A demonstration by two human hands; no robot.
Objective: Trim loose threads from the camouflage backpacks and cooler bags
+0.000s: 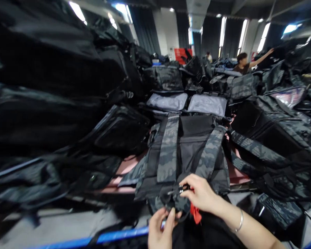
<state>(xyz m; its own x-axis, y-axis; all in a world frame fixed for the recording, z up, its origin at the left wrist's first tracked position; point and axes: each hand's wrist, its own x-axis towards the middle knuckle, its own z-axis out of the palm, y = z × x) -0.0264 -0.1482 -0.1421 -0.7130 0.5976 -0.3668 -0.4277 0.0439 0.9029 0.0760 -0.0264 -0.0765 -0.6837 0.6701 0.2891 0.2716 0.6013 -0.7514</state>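
A camouflage backpack [189,148] lies on the table before me, with its two shoulder straps facing up. At its lower end my left hand [162,226] pinches a dark strap [180,218] between thumb and fingers. Just above and to the right, my right hand [198,192] is closed on a small black tool [182,189] with shiny glints; its exact kind is blurred. Below that palm hangs a red strip of cloth [195,213]. A silver bangle [240,221] circles my right wrist. The strap's end is partly hidden by my fingers.
Large black bags [49,69] are piled high at left. More camouflage bags [274,135] lie at right, and grey-lined open flaps [207,104] behind the backpack. A blue edge [121,236] runs along the front. Another person [243,64] stretches an arm out at the far right.
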